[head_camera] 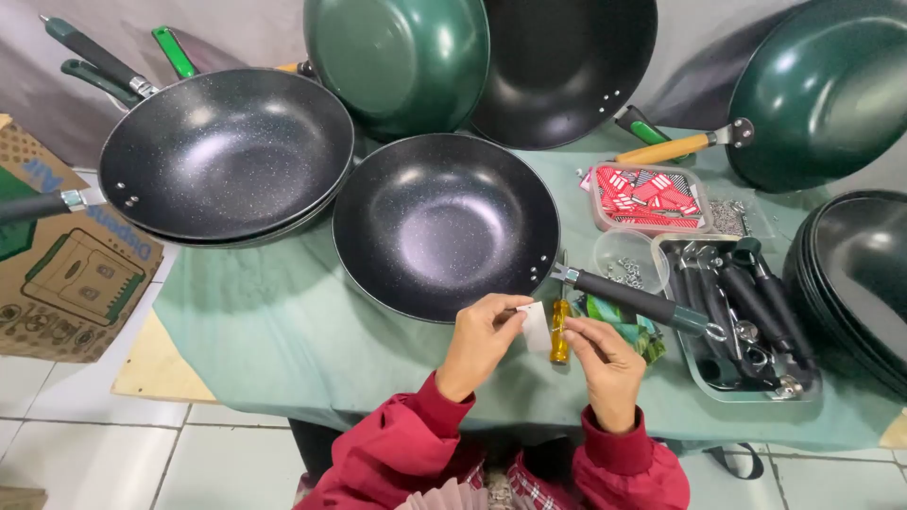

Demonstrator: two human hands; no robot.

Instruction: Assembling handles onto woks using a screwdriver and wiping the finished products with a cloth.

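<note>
— What are your hands doing?
— My left hand (480, 342) pinches a small white tag (536, 327); my right hand (605, 364) grips its other edge, just above the counter (283, 331).
— Anything near?
— A screwdriver (559, 331) lies under the tag, beside the wok (444, 225) with its dark handle (638, 300).

Single head cam, no second view to overlap. It looked steeply down and forward from above the near edge of the surface (283, 340), close in. Both hands sat low centre; pans filled the far side, floor tiles showed near left.
</note>
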